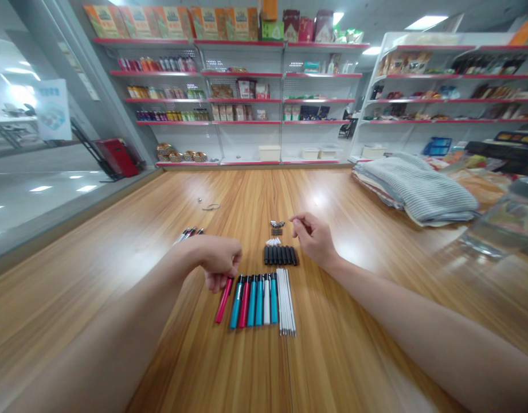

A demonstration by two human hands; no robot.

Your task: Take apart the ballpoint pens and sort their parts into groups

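My left hand (221, 261) is closed around the upper end of a pink pen barrel (223, 301) at the left end of a row. Beside it, several teal, pink and white pen barrels (251, 301) with black tops lie side by side. White pen refills (286, 301) adjoin the row on the right. Farther back are black rubber grips (281, 256), small white parts (273, 242), what look like springs (276, 232) and shiny metal tips (277, 223). My right hand (312, 235) hovers right of these small pieces, its fingers curled in a pinch; anything inside is hidden.
Behind my left wrist lie several pens (188, 233). A loop-shaped piece (211, 206) rests farther back on the wooden table (332, 344). Folded striped cloth (418, 186) and a clear container (504, 218) stand at the right. Stocked shelves (246, 100) line the far side.
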